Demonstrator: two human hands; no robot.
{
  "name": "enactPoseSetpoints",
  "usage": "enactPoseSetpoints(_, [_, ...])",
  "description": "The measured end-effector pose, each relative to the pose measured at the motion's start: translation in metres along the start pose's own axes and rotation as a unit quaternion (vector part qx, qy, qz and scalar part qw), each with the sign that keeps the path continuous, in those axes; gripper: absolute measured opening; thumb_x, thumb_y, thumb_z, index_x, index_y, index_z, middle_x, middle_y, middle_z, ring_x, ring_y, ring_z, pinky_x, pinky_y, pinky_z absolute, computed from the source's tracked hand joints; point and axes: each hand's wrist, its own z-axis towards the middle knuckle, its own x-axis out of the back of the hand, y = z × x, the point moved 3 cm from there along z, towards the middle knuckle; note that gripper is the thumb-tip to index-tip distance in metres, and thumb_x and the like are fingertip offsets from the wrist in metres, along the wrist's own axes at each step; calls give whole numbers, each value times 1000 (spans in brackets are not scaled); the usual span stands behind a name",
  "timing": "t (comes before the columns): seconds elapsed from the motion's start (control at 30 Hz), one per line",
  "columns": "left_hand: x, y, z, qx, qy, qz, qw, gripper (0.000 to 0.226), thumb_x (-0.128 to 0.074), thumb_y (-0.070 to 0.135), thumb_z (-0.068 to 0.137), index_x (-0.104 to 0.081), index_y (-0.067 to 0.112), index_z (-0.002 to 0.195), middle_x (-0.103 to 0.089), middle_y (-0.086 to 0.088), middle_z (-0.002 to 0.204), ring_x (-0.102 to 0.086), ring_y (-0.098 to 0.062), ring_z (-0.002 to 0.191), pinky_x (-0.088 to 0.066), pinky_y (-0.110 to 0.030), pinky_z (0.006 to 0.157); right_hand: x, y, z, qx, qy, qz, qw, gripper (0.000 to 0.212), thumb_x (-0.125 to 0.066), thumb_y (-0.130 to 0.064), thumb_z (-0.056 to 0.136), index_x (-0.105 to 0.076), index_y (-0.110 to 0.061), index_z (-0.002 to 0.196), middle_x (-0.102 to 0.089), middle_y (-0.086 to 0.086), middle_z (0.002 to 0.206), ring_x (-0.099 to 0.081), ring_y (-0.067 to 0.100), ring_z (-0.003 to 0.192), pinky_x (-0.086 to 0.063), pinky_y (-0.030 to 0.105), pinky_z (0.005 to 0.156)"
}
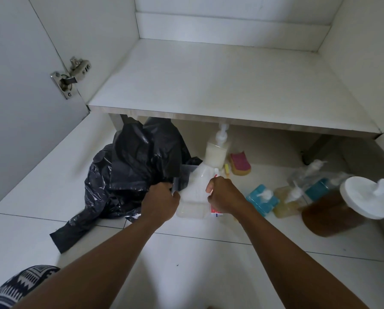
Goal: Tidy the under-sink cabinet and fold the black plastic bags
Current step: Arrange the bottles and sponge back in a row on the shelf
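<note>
Both hands are at the clear container (192, 197): I log the left hand (162, 202) gripping its left edge, the right hand (224, 196) curled round a red-and-white packet (215, 214) at its right side. The black plastic bags (137, 170) lie heaped just left of the container, and the cabinet shelf (220, 85) stands beyond it.

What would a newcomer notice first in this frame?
A crumpled heap of black plastic bags sprawls on the floor at left. At centre the left hand and right hand grip a clear container. A big white-lidded brown jar sits at right.
</note>
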Motion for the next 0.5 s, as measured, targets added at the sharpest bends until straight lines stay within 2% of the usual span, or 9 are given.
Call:
enactPoseSetpoints(0.1, [-1, 0, -1, -15, -12, -5, 1000, 9, -60, 30, 86, -64, 22, 83, -67, -1, 79, -67, -32, 82, -56, -37, 75, 1, 1, -2, -5, -10, 1, 1000, 28, -65, -15, 87, -58, -15, 114, -59, 8, 116, -61, 22, 98, -51, 29, 82])
enactPoseSetpoints(0.23, [0, 12, -6, -42, 36, 12, 998, 27, -62, 33, 88, -63, 17, 110, -60, -8, 107, -64, -34, 94, -54, -41, 82, 11, 2, -5, 3, 20, 25, 999, 22, -65, -19, 87, -53, -19, 106, -59, 7, 107, -63, 23, 85, -50, 30, 71])
enactPoseSetpoints(0.3, [-1, 26, -10, -56, 64, -14, 996, 31, -63, 32, 90, -60, 18, 118, -57, -7, 115, -62, -32, 100, -51, -38, 84, 25, 4, -3, -2, 59, 30, 998, 13, -61, -14, 88, -56, -15, 100, -62, 10, 106, -65, 28, 90, -52, 33, 75])
enactPoseSetpoints(0.4, [-8, 58, -18, -138, 82, -39, 986, 26, -64, 34, 92, -63, 21, 114, -62, 1, 110, -63, -23, 99, -46, -31, 79, 48, 14, 4, -15, 100, 5, 995, 15, -59, -7, 89, -61, -10, 104, -62, 14, 117, -62, 31, 104, -51, 33, 87])
enactPoseSetpoints(0.5, [-28, 93, -21, -273, 77, 60, 957, 19, -68, 36, 87, -71, 25, 103, -68, 4, 96, -61, -22, 97, -42, -35, 80, 66, 19, 15, 10, 110, -47, 993, 27, -58, 3, 86, -62, -5, 111, -57, 17, 123, -54, 31, 116, -40, 24, 85])
